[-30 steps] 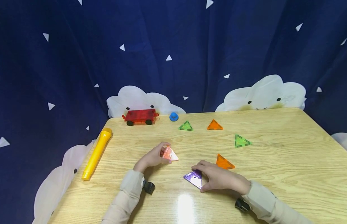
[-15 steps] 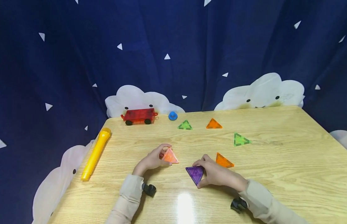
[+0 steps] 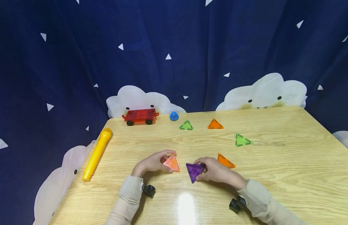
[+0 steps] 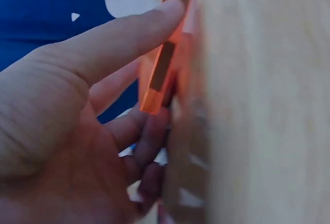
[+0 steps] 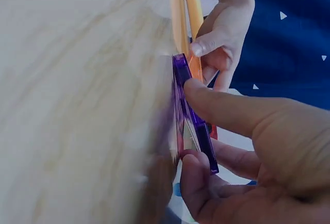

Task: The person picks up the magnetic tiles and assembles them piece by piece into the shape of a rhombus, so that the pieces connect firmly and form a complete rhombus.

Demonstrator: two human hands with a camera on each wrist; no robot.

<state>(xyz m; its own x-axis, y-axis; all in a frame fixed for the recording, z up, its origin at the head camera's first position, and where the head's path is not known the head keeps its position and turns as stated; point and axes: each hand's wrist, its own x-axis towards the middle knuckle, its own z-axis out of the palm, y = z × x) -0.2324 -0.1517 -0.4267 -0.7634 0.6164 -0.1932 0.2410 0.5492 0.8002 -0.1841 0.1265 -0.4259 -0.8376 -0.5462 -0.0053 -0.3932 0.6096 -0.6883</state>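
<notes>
Near the middle of the table, my left hand (image 3: pixel 152 162) pinches a pale orange triangular magnetic tile (image 3: pixel 172 163) between thumb and fingers. In the left wrist view the edge of this orange tile (image 4: pixel 161 69) shows dark magnet strips under the thumb. My right hand (image 3: pixel 217 171) grips a purple triangular magnetic tile (image 3: pixel 194 172), one point toward me. The right wrist view has the purple tile (image 5: pixel 198 118) edge-on, tilted slightly off the tabletop, between thumb and fingers. A small gap separates the two held tiles.
An orange triangle tile (image 3: pixel 226 161) lies just behind my right hand. Farther back are another orange tile (image 3: pixel 215 124) and two green tiles, one left (image 3: pixel 186 125) and one right (image 3: pixel 242 140). A red wheeled car base (image 3: pixel 141 116), blue knob-like toy (image 3: pixel 174 116) and yellow microphone (image 3: pixel 97 153) sit left.
The purple tile has turned and shifted slightly left and up, toward the orange tile. My left hand has moved the orange tile a little toward me, turning it slightly.
</notes>
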